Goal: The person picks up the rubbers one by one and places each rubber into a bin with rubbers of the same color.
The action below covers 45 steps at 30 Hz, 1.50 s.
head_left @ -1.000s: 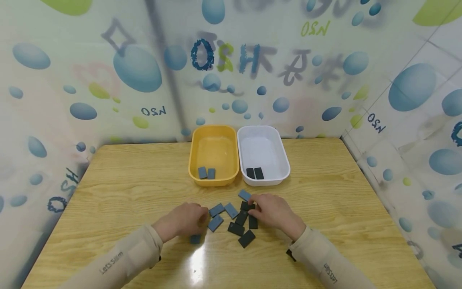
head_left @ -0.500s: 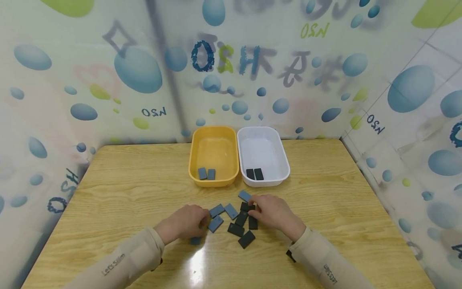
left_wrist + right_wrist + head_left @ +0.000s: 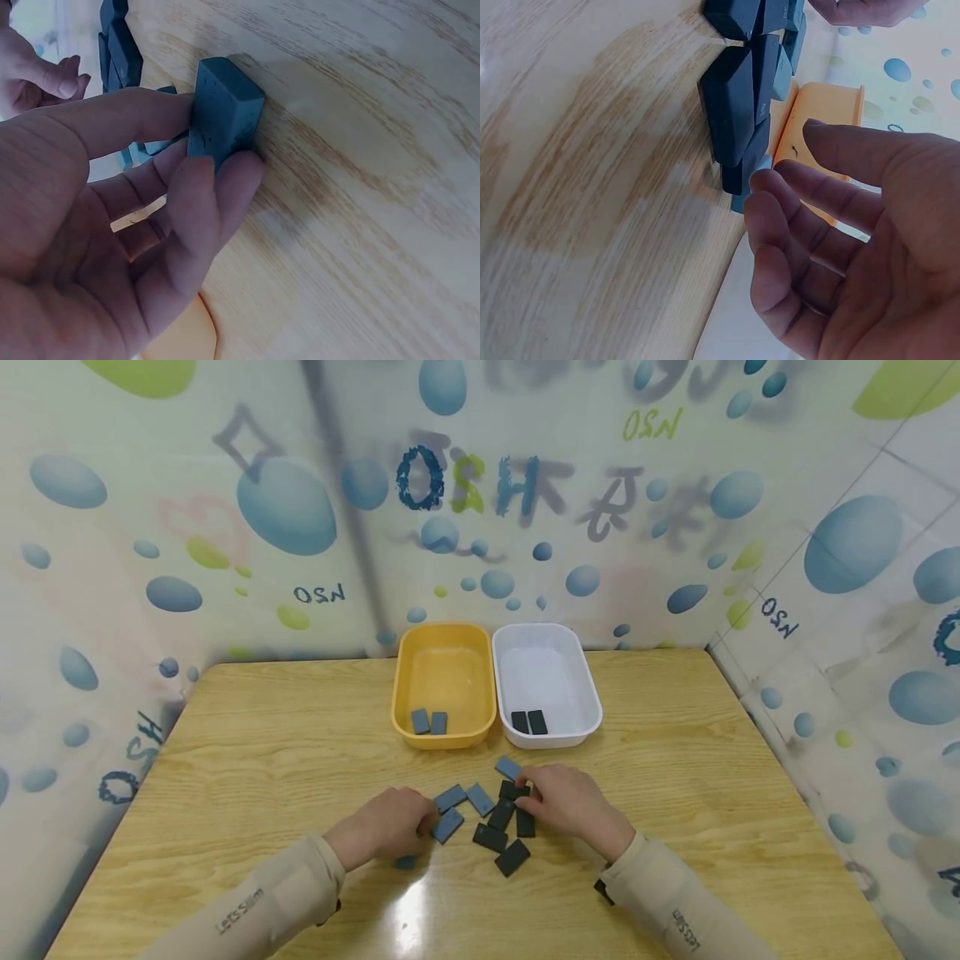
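Between thumb and fingertips, my left hand (image 3: 386, 825) pinches a small blue-grey rectangular block (image 3: 225, 112), low over or on the table; from the head camera the hand covers most of it. Several more blue-grey blocks (image 3: 447, 826) lie flat just right of that hand. Beside them is a cluster of black blocks (image 3: 491, 837). My right hand (image 3: 566, 800) hovers at the cluster's right side, fingers loosely bent near the upper black blocks. In the right wrist view its thumb and fingers stand apart with nothing between them.
A yellow bin (image 3: 446, 668) holding two blue-grey blocks stands at the table's back, against a white bin (image 3: 547, 672) with two black blocks. Another black block (image 3: 603, 892) peeks out beside the right sleeve. Behind the wooden table (image 3: 285, 718) rises a patterned wall.
My left hand has shifted slightly right and down over the blue-grey block, covering more of it. The right hand and the other blocks stay put.
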### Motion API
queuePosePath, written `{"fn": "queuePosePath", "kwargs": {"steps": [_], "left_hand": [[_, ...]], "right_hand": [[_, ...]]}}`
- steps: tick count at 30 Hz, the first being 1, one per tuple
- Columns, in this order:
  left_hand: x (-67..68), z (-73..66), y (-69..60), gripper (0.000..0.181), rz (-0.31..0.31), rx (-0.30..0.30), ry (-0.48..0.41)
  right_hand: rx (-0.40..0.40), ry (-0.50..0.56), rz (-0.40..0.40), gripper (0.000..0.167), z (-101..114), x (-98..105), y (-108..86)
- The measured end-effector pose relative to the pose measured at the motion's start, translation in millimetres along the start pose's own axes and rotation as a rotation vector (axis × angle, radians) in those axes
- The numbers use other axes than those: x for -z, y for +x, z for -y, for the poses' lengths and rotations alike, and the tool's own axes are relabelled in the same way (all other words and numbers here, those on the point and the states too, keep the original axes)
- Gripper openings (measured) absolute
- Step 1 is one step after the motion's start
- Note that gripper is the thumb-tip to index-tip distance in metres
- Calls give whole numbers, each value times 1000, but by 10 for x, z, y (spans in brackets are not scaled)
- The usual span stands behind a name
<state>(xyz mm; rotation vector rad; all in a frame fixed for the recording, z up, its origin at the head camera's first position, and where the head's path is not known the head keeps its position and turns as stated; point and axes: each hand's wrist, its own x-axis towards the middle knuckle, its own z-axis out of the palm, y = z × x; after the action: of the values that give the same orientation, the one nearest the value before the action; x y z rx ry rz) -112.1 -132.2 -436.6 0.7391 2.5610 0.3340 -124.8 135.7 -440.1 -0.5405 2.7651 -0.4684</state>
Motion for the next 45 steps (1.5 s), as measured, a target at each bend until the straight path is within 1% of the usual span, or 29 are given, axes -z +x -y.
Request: {"fn": "queuePosePath", "kwargs": {"steps": [4, 13, 20, 28, 34, 39, 41, 45], "left_hand": [[-4, -8, 0, 20, 5, 9, 0], [-7, -4, -14, 20, -12, -7, 22], [3, 0, -24, 19, -10, 14, 21], [22, 9, -55, 22, -26, 27, 5], [99, 15, -73, 23, -38, 43, -8], [201, 21, -102, 22, -87, 16, 11], [237, 25, -102, 22, -98, 16, 13], [316, 23, -101, 18, -104, 34, 0]], "right_hand": [[6, 0, -4, 22, 1, -1, -4], [5, -4, -5, 21, 6, 4, -7], [12, 10, -13, 22, 5, 6, -15], [6, 7, -3, 22, 9, 14, -15], [2, 4, 1, 22, 10, 22, -16], [7, 1, -3, 23, 9, 26, -18], [7, 0, -5, 23, 9, 26, -17], [9, -1, -8, 23, 10, 28, -18]]}}
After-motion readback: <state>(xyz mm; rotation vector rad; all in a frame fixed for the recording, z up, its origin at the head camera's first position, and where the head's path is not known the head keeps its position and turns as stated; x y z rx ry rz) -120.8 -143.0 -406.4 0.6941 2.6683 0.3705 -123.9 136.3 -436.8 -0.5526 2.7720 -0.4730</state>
